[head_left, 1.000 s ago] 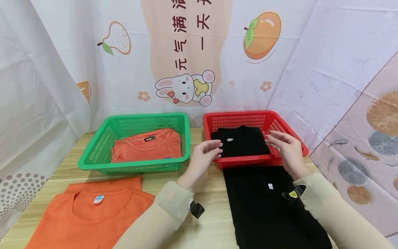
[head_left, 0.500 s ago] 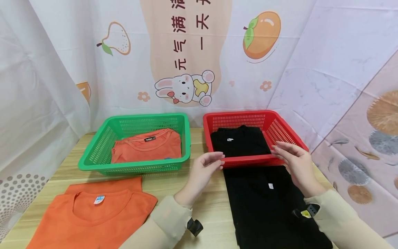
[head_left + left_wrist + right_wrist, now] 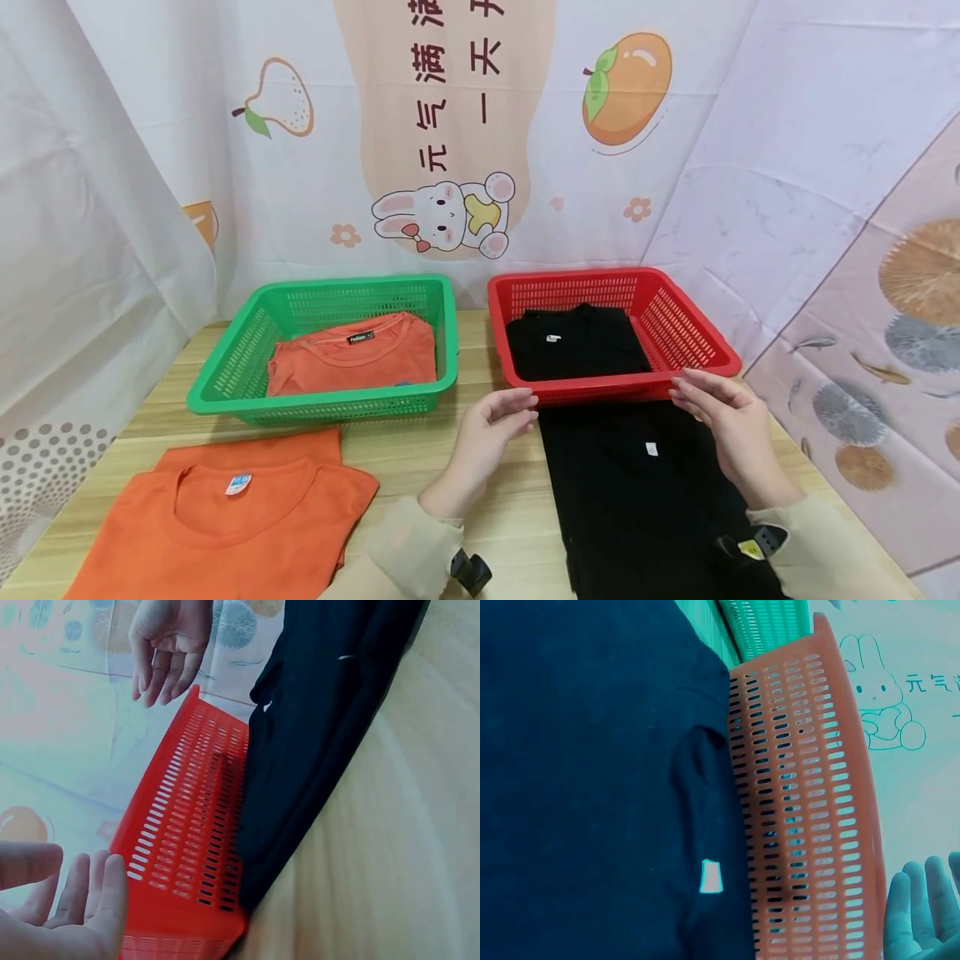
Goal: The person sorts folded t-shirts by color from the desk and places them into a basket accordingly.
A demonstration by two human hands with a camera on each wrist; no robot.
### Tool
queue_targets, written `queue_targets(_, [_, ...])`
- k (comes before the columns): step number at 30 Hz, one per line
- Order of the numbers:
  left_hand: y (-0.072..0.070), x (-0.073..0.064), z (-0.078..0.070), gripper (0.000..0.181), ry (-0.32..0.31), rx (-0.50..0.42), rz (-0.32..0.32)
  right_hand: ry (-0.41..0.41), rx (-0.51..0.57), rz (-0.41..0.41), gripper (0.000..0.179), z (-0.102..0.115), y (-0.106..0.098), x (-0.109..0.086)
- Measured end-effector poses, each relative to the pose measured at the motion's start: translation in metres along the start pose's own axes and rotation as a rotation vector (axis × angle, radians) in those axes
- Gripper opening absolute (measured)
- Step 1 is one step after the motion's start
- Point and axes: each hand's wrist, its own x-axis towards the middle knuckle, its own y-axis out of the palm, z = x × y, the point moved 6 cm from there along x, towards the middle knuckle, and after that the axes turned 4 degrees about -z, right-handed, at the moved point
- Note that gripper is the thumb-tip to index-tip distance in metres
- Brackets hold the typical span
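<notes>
Below and between the person's bare left hand (image 3: 483, 433) and right hand (image 3: 738, 433), both empty with relaxed fingers, lies a flat black cloth garment (image 3: 622, 508); apparently between grips, grasping it would call for lowering both.

Back: white hanging cloth (image 3: 285, 192), faint horizontal crease
Back print: peach-coloured wavy panel (image 3: 382, 92), dark-red Chinese characters (image 3: 428, 63), white cartoon rabbit (image 3: 438, 218) lying sideways at its foot
Fruit prints: orange-outlined pear (image 3: 283, 98) at left, glossy orange fruit with green leaf (image 3: 633, 87) at right
Left side: creased white cloth (image 3: 97, 208), grey dots (image 3: 63, 457) low down
Right side: pale lilac-white cloth (image 3: 780, 142), pinkish section with brown and grey tufted discs (image 3: 933, 275)
Surface: light-brown wood-grain tabletop (image 3: 502, 492)
Light: bright, even, soft-shadowed
</notes>
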Motion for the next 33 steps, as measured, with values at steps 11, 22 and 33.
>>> queue_targets(11, [0.001, -0.009, 0.019, 0.036, -0.039, 0.006, 0.014, 0.036, -0.034, -0.012, 0.035, -0.012, -0.019, -0.010])
queue_targets(22, [0.003, -0.016, 0.033, 0.041, -0.084, 0.023, 0.045, 0.079, -0.083, -0.009, 0.030, -0.017, -0.028, -0.020])
queue_targets(33, [0.012, -0.021, 0.045, 0.045, -0.126, 0.032, 0.083, 0.104, -0.057, -0.005, 0.036, -0.024, -0.048, -0.022])
